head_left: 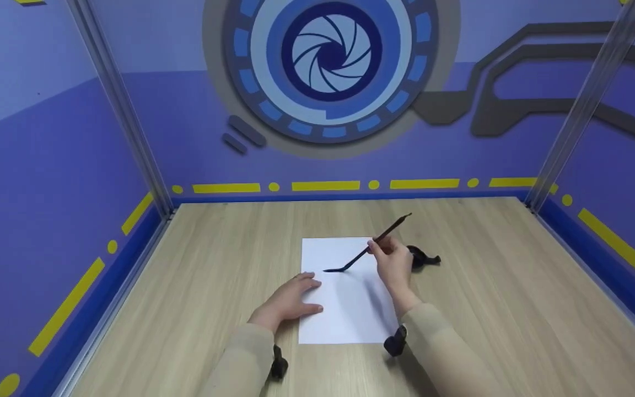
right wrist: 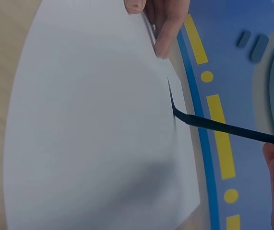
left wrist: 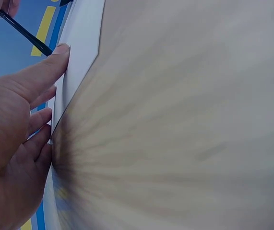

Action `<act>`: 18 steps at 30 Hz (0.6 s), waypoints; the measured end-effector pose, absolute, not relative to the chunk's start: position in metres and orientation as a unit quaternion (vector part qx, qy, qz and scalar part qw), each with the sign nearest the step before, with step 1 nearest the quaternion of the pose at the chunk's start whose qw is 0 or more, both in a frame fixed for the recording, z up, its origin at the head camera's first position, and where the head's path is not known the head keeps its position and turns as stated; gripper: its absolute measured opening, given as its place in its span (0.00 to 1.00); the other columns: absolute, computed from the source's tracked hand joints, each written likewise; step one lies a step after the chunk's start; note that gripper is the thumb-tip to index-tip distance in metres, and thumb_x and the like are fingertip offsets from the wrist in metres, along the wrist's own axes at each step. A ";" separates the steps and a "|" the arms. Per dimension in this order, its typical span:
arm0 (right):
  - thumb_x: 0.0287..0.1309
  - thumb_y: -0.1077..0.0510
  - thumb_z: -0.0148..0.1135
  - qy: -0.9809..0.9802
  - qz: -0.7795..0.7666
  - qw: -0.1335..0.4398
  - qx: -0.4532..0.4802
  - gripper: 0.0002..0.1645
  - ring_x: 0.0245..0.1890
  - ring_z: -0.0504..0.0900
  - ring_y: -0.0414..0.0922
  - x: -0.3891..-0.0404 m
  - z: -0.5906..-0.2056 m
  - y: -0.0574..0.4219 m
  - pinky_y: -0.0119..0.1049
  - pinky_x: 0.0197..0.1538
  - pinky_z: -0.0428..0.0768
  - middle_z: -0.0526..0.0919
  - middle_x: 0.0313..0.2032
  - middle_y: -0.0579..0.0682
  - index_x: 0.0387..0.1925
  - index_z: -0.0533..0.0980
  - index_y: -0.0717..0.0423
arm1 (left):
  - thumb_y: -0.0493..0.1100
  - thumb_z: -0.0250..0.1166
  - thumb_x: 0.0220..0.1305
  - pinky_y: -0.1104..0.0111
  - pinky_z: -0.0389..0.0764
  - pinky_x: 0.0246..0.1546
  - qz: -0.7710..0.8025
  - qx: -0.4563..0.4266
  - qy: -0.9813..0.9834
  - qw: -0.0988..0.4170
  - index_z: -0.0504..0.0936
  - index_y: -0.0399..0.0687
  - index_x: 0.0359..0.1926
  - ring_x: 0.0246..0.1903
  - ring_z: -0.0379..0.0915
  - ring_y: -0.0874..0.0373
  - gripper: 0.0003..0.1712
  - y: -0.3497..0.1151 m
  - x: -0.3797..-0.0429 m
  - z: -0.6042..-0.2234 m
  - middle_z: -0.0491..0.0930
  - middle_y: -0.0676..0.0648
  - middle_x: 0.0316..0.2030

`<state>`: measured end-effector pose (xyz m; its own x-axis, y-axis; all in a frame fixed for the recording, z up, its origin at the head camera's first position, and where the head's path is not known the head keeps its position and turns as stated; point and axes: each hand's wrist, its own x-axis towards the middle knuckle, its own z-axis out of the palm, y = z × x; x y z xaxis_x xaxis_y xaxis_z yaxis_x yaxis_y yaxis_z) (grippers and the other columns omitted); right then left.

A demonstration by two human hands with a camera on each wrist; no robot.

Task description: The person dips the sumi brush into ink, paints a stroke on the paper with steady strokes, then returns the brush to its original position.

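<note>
A sheet of white paper (head_left: 345, 314) lies on the table. My right hand (head_left: 396, 264) pinches a dark, slender paintbrush (head_left: 359, 255) over the sheet's right side, its handle slanting up and away to the right. The brush's black tip (right wrist: 171, 98) meets the paper and lies bent toward the left hand. With fingers spread, my left hand (head_left: 290, 298) rests on the paper's left edge; in the left wrist view its thumb (left wrist: 55, 62) shows over the sheet. Partly hidden behind the right hand is a small black object with a short spout or handle (head_left: 428, 259).
The light wood table (head_left: 213, 248) meets blue printed walls (head_left: 185, 138) at the back and on both sides. Metal corner posts (head_left: 124, 105) stand at the rear corners. Black devices (head_left: 396, 342) are worn at both wrists, near the paper's lower end.
</note>
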<state>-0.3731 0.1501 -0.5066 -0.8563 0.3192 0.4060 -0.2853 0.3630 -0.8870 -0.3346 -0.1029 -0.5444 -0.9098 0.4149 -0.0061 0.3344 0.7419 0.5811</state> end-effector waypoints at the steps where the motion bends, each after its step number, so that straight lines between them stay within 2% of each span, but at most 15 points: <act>1: 0.61 0.61 0.73 -0.782 0.563 0.267 -0.013 0.07 0.28 0.87 0.37 -0.373 -0.507 0.151 0.21 0.33 0.78 0.90 0.29 0.57 0.36 0.85 0.63 | 0.50 0.74 0.63 0.47 0.63 0.78 0.298 0.200 0.931 0.068 0.76 0.42 0.68 0.77 0.59 0.40 0.35 -0.103 -0.334 -0.544 0.66 0.40 0.75; 8: 0.61 0.60 0.73 -0.778 0.567 0.268 -0.023 0.08 0.28 0.88 0.38 -0.372 -0.507 0.157 0.21 0.33 0.78 0.90 0.29 0.57 0.34 0.84 0.63 | 0.50 0.74 0.63 0.46 0.62 0.78 0.307 0.187 0.930 0.073 0.77 0.43 0.68 0.77 0.59 0.40 0.35 -0.101 -0.332 -0.542 0.65 0.40 0.76; 18: 0.61 0.61 0.73 -0.766 0.585 0.264 -0.033 0.07 0.27 0.84 0.35 -0.371 -0.507 0.166 0.21 0.32 0.78 0.89 0.29 0.56 0.31 0.83 0.61 | 0.51 0.73 0.64 0.47 0.62 0.79 0.296 0.190 0.933 0.075 0.76 0.44 0.68 0.78 0.57 0.40 0.35 -0.102 -0.334 -0.544 0.65 0.41 0.76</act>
<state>-0.3713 0.1663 -0.5065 -0.8582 0.3593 0.3666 -0.2589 0.3137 -0.9136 -0.3340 -0.1016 -0.5435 -0.9163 0.3996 -0.0277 0.3104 0.7521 0.5814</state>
